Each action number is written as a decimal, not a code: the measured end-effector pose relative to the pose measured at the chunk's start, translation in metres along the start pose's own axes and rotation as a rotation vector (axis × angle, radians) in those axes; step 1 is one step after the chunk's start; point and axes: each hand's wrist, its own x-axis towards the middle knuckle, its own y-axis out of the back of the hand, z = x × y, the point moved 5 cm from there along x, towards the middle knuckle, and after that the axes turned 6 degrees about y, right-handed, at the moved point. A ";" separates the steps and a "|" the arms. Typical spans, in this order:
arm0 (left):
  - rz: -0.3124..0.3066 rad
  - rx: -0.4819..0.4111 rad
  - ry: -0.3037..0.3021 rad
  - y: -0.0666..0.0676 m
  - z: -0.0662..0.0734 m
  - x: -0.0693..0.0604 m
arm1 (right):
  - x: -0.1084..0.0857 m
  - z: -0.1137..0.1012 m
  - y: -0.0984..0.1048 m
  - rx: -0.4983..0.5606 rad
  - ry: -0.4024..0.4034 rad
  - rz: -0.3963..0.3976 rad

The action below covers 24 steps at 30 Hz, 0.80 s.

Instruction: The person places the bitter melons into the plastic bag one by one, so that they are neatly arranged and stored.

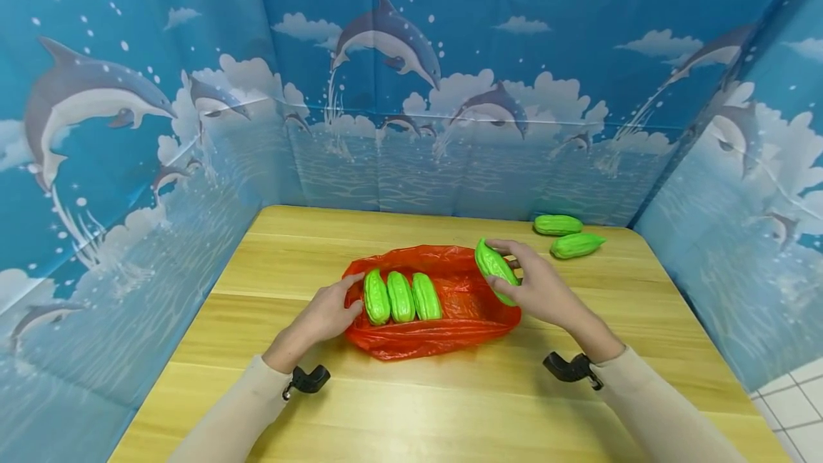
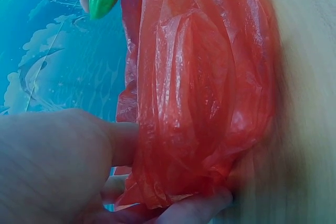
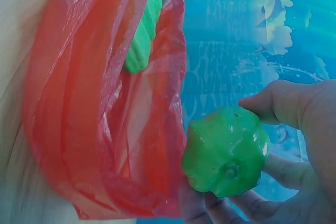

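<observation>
A red plastic bag (image 1: 459, 299) lies spread with its mouth facing up on the table. Three bright green bitter melons (image 1: 401, 297) sit side by side in its left half. My left hand (image 1: 328, 311) grips the bag's left edge; in the left wrist view its fingers (image 2: 194, 208) curl at the red film. Over the bag's right end, my right hand (image 1: 530, 281) holds another bitter melon (image 1: 494, 269) between thumb and fingers, tilted. The right wrist view shows this melon's (image 3: 226, 153) ribbed end with a small stem stub.
Two more green bitter melons, one plump (image 1: 558, 225) and one pointed (image 1: 577, 246), lie at the table's back right. A blue dolphin-print curtain (image 1: 450, 177) stands along the back and both sides of the wooden table (image 1: 411, 406).
</observation>
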 end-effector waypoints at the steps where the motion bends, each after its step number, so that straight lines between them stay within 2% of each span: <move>1: -0.001 0.000 -0.002 0.000 0.000 0.000 | 0.001 -0.001 -0.001 0.001 0.001 -0.004; 15: -0.004 0.000 -0.003 0.001 0.002 -0.002 | 0.012 -0.008 -0.018 0.008 0.054 -0.045; 24: -0.008 0.006 0.003 0.000 0.001 -0.002 | 0.016 -0.009 -0.028 0.016 0.056 -0.064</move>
